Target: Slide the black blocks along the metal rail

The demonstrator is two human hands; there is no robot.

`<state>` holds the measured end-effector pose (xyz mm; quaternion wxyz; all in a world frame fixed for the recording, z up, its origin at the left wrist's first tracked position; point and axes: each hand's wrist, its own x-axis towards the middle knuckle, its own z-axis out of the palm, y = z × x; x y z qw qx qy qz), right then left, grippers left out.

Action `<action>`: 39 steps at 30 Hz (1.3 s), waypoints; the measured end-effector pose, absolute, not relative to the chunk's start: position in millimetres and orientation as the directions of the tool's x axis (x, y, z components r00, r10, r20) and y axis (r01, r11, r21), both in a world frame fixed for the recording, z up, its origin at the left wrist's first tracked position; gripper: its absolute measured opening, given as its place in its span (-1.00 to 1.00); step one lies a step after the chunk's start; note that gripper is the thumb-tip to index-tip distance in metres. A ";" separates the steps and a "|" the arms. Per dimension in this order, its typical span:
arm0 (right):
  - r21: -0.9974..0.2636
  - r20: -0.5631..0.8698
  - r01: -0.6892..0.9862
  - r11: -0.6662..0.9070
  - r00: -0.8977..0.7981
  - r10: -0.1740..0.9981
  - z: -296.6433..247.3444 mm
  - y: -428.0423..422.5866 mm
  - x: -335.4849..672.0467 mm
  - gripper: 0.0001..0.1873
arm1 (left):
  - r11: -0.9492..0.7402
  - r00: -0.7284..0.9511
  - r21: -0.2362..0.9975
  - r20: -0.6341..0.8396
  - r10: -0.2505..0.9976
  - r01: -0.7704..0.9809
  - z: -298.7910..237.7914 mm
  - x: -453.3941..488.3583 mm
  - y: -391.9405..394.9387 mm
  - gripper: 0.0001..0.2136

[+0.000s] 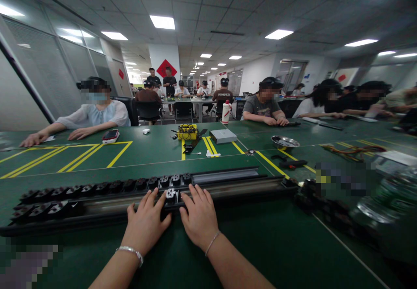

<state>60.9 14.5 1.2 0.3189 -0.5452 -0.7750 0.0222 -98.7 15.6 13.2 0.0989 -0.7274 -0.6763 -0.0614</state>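
Observation:
A long black rail (228, 184) lies across the green table (260, 245) in front of me, with several small black modules (97, 189) seated along its left half. My left hand (146, 224) and my right hand (198, 215) rest side by side on the rail's near edge, fingers stretched forward. The fingertips of both hands touch one black-and-white module (170, 194) between them. Each wrist wears a thin bracelet.
A yellow box with cables (187, 131), a grey flat box (223, 135), a metal dish (285, 141) and a white bottle (226, 112) stand further back. A plastic water bottle (384, 197) lies at right. Other people sit around the tables; a phone (110, 136) lies at left.

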 end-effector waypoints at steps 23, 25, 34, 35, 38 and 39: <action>-0.367 0.446 0.846 0.388 -0.206 0.871 2.7 13.4 60.8 -0.61 | -0.057 0.071 -0.077 0.198 0.978 0.995 14.2 -97.6 16.1 -0.45; -0.369 0.444 0.844 0.389 -0.207 0.872 3.6 12.9 60.9 -0.61 | -0.059 0.072 -0.072 0.199 0.977 0.996 13.7 -97.7 16.3 -0.45; -0.369 0.445 0.843 0.392 -0.210 0.871 4.0 12.9 60.7 -0.61 | -0.052 0.065 -0.066 0.210 0.976 0.996 13.5 -96.4 15.8 -0.46; -0.375 0.446 0.840 0.393 -0.208 0.870 3.6 13.0 60.6 -0.61 | -0.050 0.063 -0.067 0.211 0.975 0.996 13.8 -95.9 15.6 -0.46; -0.388 0.450 0.834 0.392 -0.200 0.870 2.4 13.4 60.2 -0.61 | -0.052 0.067 -0.075 0.215 0.974 0.996 14.1 -94.9 15.3 -0.46; -0.389 0.451 0.833 0.393 -0.199 0.870 2.0 13.6 60.1 -0.61 | -0.051 0.067 -0.078 0.219 0.973 0.996 13.7 -94.9 15.3 -0.47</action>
